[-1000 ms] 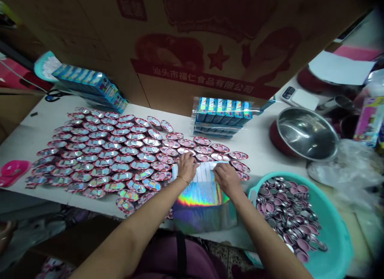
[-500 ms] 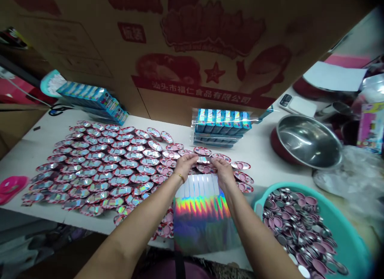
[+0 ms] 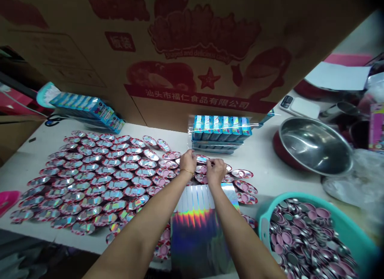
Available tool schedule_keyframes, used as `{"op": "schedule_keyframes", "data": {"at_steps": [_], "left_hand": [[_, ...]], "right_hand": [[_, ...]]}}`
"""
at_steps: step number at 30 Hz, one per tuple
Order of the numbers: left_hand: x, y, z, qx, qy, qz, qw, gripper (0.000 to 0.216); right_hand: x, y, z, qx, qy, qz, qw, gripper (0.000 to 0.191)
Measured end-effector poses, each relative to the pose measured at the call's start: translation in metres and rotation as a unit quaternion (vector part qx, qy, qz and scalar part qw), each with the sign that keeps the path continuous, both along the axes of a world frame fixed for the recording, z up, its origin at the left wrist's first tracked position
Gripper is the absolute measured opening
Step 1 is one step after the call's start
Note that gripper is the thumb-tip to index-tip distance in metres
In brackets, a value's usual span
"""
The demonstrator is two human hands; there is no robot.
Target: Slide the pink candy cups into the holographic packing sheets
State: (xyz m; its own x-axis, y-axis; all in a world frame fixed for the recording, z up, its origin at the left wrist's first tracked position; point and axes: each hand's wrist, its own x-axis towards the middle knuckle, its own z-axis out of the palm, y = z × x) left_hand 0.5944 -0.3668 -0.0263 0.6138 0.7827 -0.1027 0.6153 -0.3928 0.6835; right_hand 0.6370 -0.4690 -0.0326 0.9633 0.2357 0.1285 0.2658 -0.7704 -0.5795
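My left hand (image 3: 188, 162) and my right hand (image 3: 216, 172) are at opposite ends of an oval piece (image 3: 202, 159) with a red patterned rim. Their fingers are pinched at the ends of a narrow shiny sticker strip that appears to lie over this oval; the fingertips partly hide it. Below the hands is a holographic sticker sheet (image 3: 198, 239) with pale strips along its upper part. To the left, many ovals stand in slanting rows, most with silvery strips across them. Ovals with bare pink round centres, such as one oval piece (image 3: 242, 174), lie nearer the hands.
A large printed carton (image 3: 168, 111) walls off the back. Blue boxes in clear wrap (image 3: 222, 129) stand before it, and more blue boxes (image 3: 87, 107) at left. On the right are a steel bowl (image 3: 315, 145) and a teal basin (image 3: 264, 227) of small pink-and-silver round pieces.
The strip held between my hands has gone down onto an oval piece. Both hands have turned more fingers-down, and the right wrist has moved inward. The camera view has shifted slightly.
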Motion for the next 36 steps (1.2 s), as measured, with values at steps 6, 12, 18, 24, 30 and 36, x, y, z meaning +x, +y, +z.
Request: {"op": "schedule_keyframes", "data": {"at_steps": [6, 12, 18, 24, 30, 36], "left_hand": [[0.004, 0.002, 0.006, 0.032, 0.086, -0.015, 0.996, 0.031], [0.002, 0.013, 0.015, 0.031, 0.113, -0.001, 0.993, 0.028], [-0.027, -0.03, 0.028, 0.079, 0.052, -0.228, 0.969, 0.026], [-0.039, -0.074, 0.015, 0.076, 0.102, -0.273, 0.954, 0.013], [-0.036, -0.077, 0.01, 0.087, 0.074, -0.239, 0.964, 0.014], [-0.041, -0.082, 0.009, 0.078, 0.059, -0.231, 0.968, 0.012]], "right_hand": [[0.01, 0.002, 0.012, -0.092, 0.049, 0.013, 0.994, 0.014], [0.039, 0.01, 0.023, -0.186, 0.099, 0.096, 0.973, 0.017], [0.06, -0.054, 0.031, -0.064, -0.009, 0.29, 0.955, 0.016], [0.026, -0.114, 0.026, -0.186, -0.085, 0.43, 0.879, 0.021], [0.007, -0.128, 0.008, -0.213, -0.181, 0.448, 0.849, 0.03], [0.002, -0.136, 0.016, -0.162, -0.161, 0.455, 0.861, 0.021]]}}
